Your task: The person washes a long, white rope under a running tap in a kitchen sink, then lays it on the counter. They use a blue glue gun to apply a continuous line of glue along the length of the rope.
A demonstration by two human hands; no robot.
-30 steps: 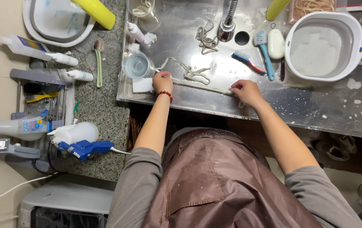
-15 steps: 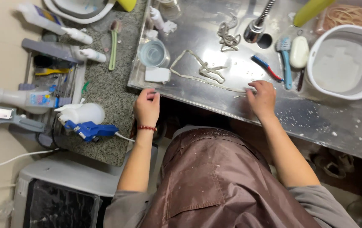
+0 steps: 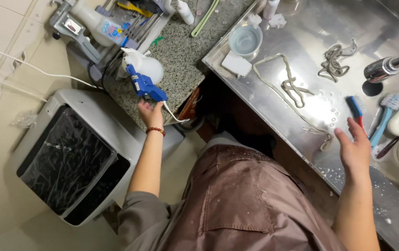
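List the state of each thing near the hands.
left hand: open, at the spray trigger
white spray bottle with blue trigger: lying on its side
right hand: open, empty
long pale strip: looped on the steel counter
small clear plastic cup: upright

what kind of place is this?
Probably a kitchen or food-prep wet area: a wet stainless steel sink counter with a faucet, scrub brushes, and a speckled stone counter holding a spray bottle.
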